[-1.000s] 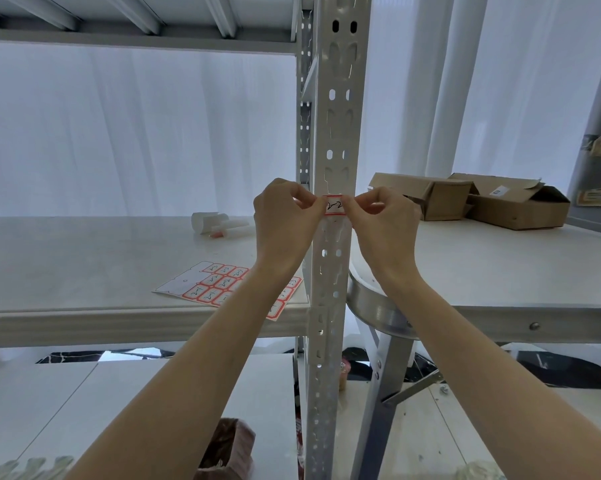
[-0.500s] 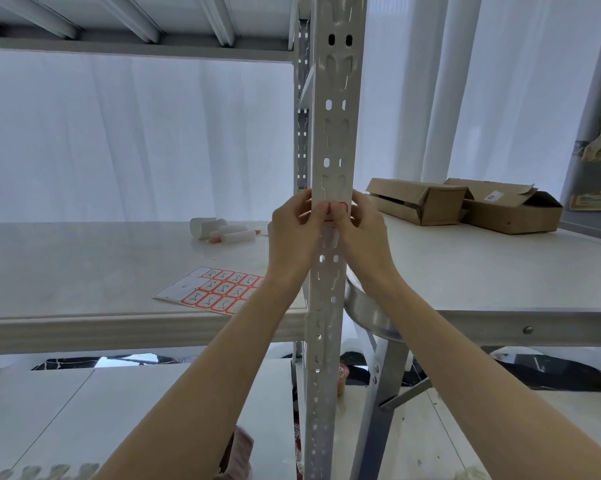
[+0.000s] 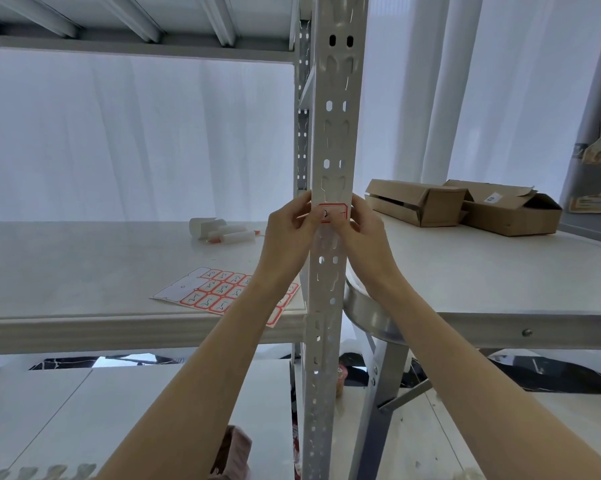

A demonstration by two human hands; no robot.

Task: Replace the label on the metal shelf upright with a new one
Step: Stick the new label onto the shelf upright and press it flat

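Note:
A white label with a red border and dark handwriting (image 3: 333, 212) lies flat on the front of the perforated metal shelf upright (image 3: 333, 133), at the height of my hands. My left hand (image 3: 289, 233) grips the upright's left edge, its thumb on the label's lower left part. My right hand (image 3: 365, 234) grips the right edge, thumb on the label's lower right part. The label's lower corners are hidden under my thumbs. A sheet of red-bordered labels (image 3: 219, 289) lies on the shelf board (image 3: 84, 332) left of the upright.
White tubes and a marker (image 3: 219, 231) lie further back on the shelf board. Two open cardboard boxes (image 3: 417, 202) (image 3: 510, 211) sit on the table to the right. A round metal rim (image 3: 368, 317) curves just right of the upright. A lower shelf runs beneath.
My hands came together on the upright with the label, then spread slightly; the label now shows flat on the metal between my thumbs. The view has shifted a little.

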